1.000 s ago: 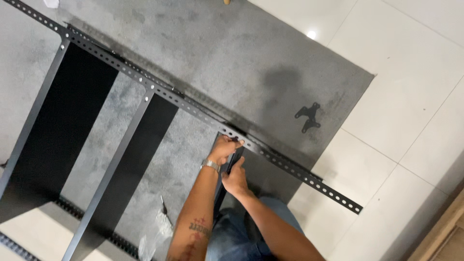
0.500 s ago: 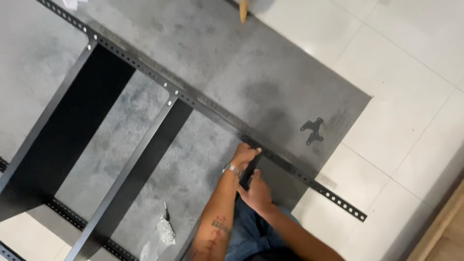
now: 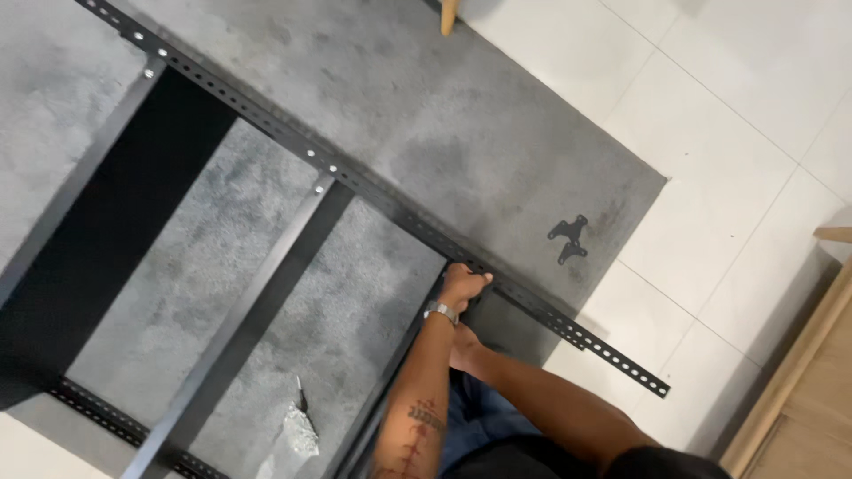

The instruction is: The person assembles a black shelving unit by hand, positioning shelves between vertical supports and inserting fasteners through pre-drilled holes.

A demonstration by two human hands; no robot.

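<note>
A black metal shelf frame lies on a grey carpet (image 3: pixel 497 133). Its long perforated rail (image 3: pixel 355 182) runs diagonally from the top left to the lower right. My left hand (image 3: pixel 463 284), with a watch on the wrist, curls over this rail where a narrow black shelf panel (image 3: pixel 390 390) meets it. My right hand (image 3: pixel 461 344) sits just below, against that panel's edge. My left forearm hides its fingers.
Two more black shelf panels (image 3: pixel 106 231) (image 3: pixel 266 284) join the rail further left, and a second perforated rail (image 3: pixel 98 412) lies at the lower left. Two small black brackets (image 3: pixel 568 239) and a clear plastic bag (image 3: pixel 297 430) lie on the carpet. White tiles (image 3: pixel 728 106) and wooden furniture (image 3: pixel 799 381) are at the right.
The view has shifted, so the frame sits further left and up. Both hands stay at the same joint on the rail, and my right hand has dropped lower under my left forearm.
</note>
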